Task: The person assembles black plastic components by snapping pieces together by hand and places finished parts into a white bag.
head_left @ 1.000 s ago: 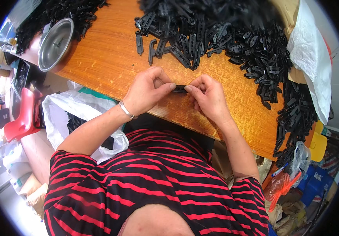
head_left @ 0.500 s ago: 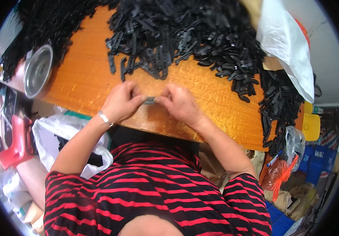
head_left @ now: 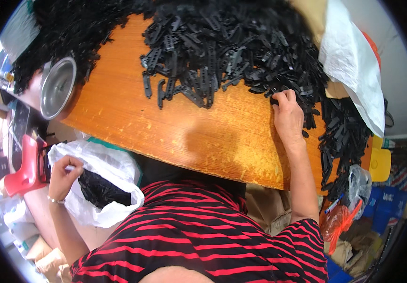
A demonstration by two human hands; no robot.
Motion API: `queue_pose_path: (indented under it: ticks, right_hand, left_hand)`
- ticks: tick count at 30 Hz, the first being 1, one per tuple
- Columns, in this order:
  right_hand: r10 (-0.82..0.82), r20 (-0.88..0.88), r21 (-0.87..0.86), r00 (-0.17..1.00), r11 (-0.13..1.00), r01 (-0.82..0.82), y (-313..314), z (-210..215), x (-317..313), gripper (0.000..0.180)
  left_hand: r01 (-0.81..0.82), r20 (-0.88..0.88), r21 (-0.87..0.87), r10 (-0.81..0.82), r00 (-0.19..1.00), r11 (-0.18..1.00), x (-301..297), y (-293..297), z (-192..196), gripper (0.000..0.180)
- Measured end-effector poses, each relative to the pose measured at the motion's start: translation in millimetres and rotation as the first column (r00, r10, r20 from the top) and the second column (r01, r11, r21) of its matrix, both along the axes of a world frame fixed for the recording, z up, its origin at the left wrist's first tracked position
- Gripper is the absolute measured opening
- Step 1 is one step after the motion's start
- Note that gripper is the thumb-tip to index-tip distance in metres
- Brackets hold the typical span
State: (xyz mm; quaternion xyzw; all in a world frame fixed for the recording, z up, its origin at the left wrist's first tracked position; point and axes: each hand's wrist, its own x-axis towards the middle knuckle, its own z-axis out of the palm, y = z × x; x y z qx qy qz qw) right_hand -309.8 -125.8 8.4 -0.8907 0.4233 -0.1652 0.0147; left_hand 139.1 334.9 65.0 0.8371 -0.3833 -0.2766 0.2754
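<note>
My right hand (head_left: 288, 115) reaches to the near edge of a heap of small black plastic pieces (head_left: 279, 61), its fingertips closed on a black plastic piece (head_left: 274, 100) there. To the left, below the table's edge, my left hand (head_left: 63, 178) hovers at the left rim of a white plastic bag (head_left: 123, 210). Its fingers are curled towards the thumb; what they hold, if anything, cannot be made out. Inside the bag lies a mass of black pieces (head_left: 100, 189). Longer slotted black pieces (head_left: 205, 85) lie at the middle of the heap's front.
The orange-brown wooden table (head_left: 165, 127) has a worn front edge. A metal bowl (head_left: 58, 88) stands at its left edge, near another black heap (head_left: 66, 37). White sheeting (head_left: 352, 66) hangs at right. Beyond the table are a red chair (head_left: 26, 165) and clear bags (head_left: 358, 184).
My hands, together on a small dark piece over the table before, are now apart. The left has moved down to the white bag, the right out to the black heap. The view has shifted slightly.
</note>
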Motion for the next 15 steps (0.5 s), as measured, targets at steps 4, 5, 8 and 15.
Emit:
queue_pose_path:
  ticks: [4, 5, 8, 15]
  right_hand:
    - [0.143, 0.020, 0.104, 0.989, 0.984, -0.145, 13, 8, 25, 0.020]
    - [0.175, 0.041, 0.083, 0.984, 0.981, -0.177, 18, 6, 29, 0.020]
    - [0.161, 0.045, 0.101, 0.986, 0.981, -0.165, 31, 6, 38, 0.020]
    - [0.006, 0.526, 0.349, 0.850, 0.911, -0.222, 49, 10, 53, 0.023]
  left_hand:
    - [-0.120, -0.095, -0.237, 0.100, 0.991, 0.964, -18, -55, 5, 0.011]
    - [-0.057, -0.055, -0.251, 0.044, 0.998, 0.966, -21, -81, 9, 0.012]
    - [0.131, 0.016, -0.283, -0.132, 0.991, 0.950, -34, -152, 0, 0.011]
    - [0.480, 0.520, -0.240, -0.305, 0.797, 0.844, -79, -246, -46, 0.023]
